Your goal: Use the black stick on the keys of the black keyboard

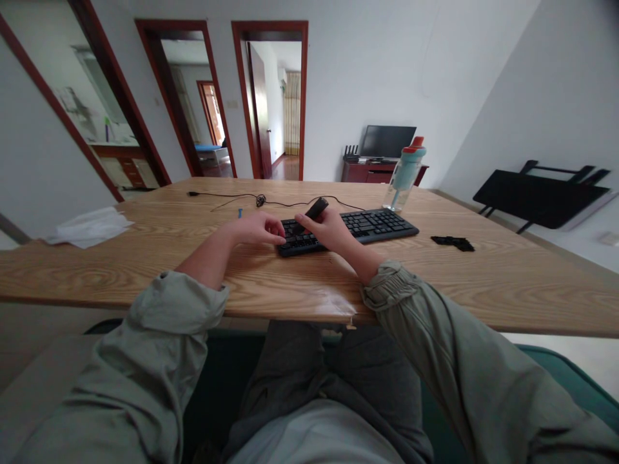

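Note:
A black keyboard lies on the wooden table in front of me. My right hand is over its left part, fingers closed round a slim black tool whose upper end points up and to the right. My left hand rests at the keyboard's left end, fingers curled and pinched against the edge; what they hold, if anything, I cannot make out. Both forearms in grey-green sleeves reach across the table's front edge.
A clear water bottle with a teal and red cap stands behind the keyboard's right end. Several loose black keycaps lie to the right. A black cable runs behind; white paper lies at far left. A small blue item sits near the cable.

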### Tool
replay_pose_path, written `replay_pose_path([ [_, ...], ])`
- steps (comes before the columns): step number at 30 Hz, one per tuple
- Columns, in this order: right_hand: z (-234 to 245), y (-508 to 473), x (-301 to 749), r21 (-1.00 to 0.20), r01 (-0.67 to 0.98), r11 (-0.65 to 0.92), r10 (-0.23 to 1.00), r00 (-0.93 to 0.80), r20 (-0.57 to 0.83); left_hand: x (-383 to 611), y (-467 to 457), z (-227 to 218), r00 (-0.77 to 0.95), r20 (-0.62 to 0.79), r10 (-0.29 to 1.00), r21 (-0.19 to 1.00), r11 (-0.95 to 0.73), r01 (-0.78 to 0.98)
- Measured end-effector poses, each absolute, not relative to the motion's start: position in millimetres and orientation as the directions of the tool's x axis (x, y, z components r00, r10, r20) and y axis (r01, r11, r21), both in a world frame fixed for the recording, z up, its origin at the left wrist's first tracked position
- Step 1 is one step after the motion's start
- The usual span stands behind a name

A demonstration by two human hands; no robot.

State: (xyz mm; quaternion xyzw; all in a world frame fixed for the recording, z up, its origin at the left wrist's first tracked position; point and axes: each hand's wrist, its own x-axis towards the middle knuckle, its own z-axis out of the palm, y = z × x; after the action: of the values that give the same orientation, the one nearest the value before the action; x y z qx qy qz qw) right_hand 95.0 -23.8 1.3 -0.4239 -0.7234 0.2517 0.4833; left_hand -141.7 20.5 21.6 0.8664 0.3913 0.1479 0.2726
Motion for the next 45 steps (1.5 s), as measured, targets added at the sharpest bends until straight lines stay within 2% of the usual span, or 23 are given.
replay_pose_path([
  [9, -2, -20, 95, -0.759, 0.388, 0.523, 0.852, -0.226, 0.472, -144, 21, 21, 0.628, 0.019, 0.778, 0.572, -0.524, 0.631],
  [21, 5, -45, 90, -0.571, 0.57, 0.591, 0.8, -0.325, 0.504, -142, 14, 28, 0.62, -0.012, 0.784, 0.539, -0.518, 0.664],
  [27, 3, -61, 93, -0.455, 0.516, 0.726, 0.685, -0.48, 0.548, -144, 17, 25, 0.643, -0.023, 0.766, 0.555, -0.525, 0.645],
  [33, 6, -78, 98, -0.376, 0.479, 0.793, 0.609, -0.626, 0.488, -145, 16, 26, 0.625, -0.035, 0.779, 0.557, -0.504, 0.66],
  [35, 5, -76, 101, -0.406, 0.455, 0.792, 0.608, -0.638, 0.471, -145, 14, 27, 0.617, -0.036, 0.786, 0.553, -0.498, 0.667],
  [39, 3, -54, 113, -0.618, 0.362, 0.698, 0.693, -0.56, 0.455, -144, 13, 28, 0.611, -0.032, 0.791, 0.535, -0.503, 0.679],
  [42, 5, -35, 123, -0.75, 0.321, 0.578, 0.755, -0.558, 0.344, -143, 12, 28, 0.626, -0.028, 0.78, 0.535, -0.517, 0.668],
  [45, 9, -25, 128, -0.814, 0.29, 0.503, 0.784, -0.549, 0.289, -142, 11, 30, 0.626, -0.021, 0.779, 0.538, -0.519, 0.664],
])
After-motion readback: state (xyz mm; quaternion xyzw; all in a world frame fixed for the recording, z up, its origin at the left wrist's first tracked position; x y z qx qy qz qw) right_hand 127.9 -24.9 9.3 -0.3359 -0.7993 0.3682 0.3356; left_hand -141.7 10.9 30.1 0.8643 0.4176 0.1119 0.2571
